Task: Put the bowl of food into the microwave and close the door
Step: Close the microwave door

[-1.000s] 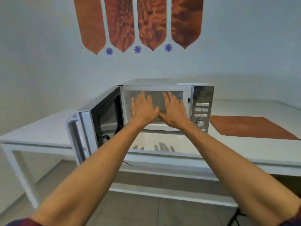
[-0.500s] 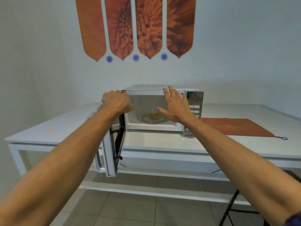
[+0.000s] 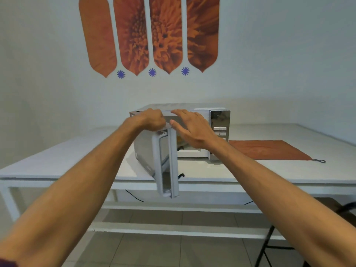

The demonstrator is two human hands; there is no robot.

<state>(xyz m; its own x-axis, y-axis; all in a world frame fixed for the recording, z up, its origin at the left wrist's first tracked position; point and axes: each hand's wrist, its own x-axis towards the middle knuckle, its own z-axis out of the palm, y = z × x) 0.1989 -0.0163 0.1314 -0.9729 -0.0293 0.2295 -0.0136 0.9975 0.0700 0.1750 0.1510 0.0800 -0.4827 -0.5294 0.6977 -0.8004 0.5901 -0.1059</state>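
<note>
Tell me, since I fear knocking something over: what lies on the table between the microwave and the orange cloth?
Nothing: in the head view the orange cloth starts right beside the microwave on the white table.

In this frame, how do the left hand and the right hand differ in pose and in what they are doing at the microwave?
The left hand is curled shut over the top edge of the microwave door; the right hand is open with fingers spread. The left hand grips the half-open door, while the right hand hovers before the microwave opening, holding nothing. Both are raised at the microwave's top front, close together.
</note>
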